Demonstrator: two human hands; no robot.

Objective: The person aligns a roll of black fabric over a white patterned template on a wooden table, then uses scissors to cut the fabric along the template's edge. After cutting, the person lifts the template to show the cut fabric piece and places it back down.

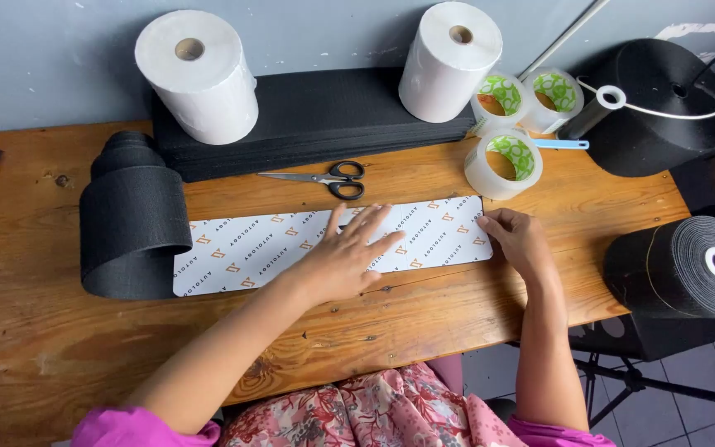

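A long white printed strip [291, 242] lies flat across the wooden table [35, 331], its left end just at the mouth of a black mesh roll [130, 219]. The left hand [345, 257] rests on the strip's middle, palm down, fingers spread and pointing up-right. The right hand [519, 238] sits at the strip's right end, fingers loosely curled on that edge (gripping nothing). Scissors [328, 178] lie just beyond the strip, and clear tape rolls [504, 161] stand near its far right corner. Bare wood runs along the near table edge.
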